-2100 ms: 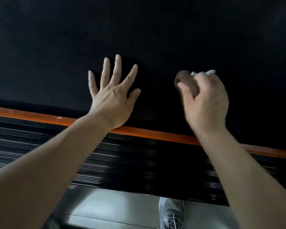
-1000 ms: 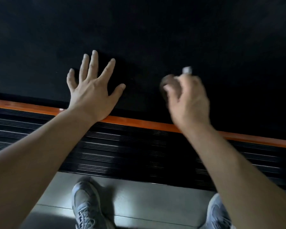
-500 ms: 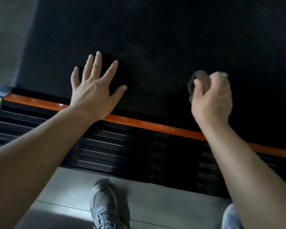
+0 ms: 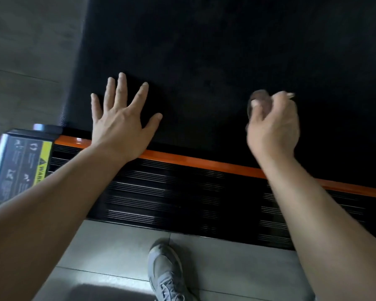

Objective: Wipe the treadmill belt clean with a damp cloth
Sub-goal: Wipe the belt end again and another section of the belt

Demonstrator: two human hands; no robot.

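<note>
Left hand [image 4: 119, 124] flat, fingers spread, palm pressed on the black textured treadmill belt [image 4: 215, 61] near its left end. Right hand [image 4: 274, 127] clenched around a small bunched brownish cloth [image 4: 258, 101], held against the belt to the right. Orange trim strip [image 4: 204, 164] and ribbed black side rail [image 4: 172, 196] lie nearer. Grey lace-up sneaker [image 4: 165, 270] on grey floor tiles [image 4: 226, 263].

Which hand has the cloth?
The right hand: its fingers curl round the bunched cloth. The left hand lies flat, fingers spread, on the belt.
</note>
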